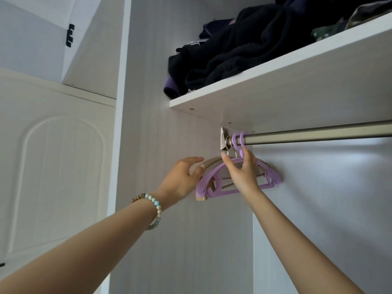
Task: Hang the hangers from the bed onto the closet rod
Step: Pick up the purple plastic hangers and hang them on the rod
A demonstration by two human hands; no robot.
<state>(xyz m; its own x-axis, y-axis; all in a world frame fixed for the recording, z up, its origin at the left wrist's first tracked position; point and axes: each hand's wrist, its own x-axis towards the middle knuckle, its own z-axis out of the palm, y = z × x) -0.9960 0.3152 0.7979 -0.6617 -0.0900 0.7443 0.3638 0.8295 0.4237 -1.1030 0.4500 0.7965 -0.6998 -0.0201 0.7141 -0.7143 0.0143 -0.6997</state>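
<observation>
Purple plastic hangers (209, 183) and wooden hangers (212, 162) with metal hooks hang at the left end of the metal closet rod (318, 133). Two purple hooks (238, 139) loop over the rod beside its wall bracket. My right hand (241, 168) reaches up from below, its fingers spread around the neck of a purple hanger just under its hook. My left hand (182, 179), with a bead bracelet at the wrist, has relaxed fingers touching the left shoulder of the wooden hangers. The bed is out of view.
A white shelf (275, 85) just above the rod carries a pile of dark clothes (233, 56). The closet's white side panel (165, 209) is right behind the hangers. A white cabinet door (57, 166) stands at the left. The rod runs bare to the right.
</observation>
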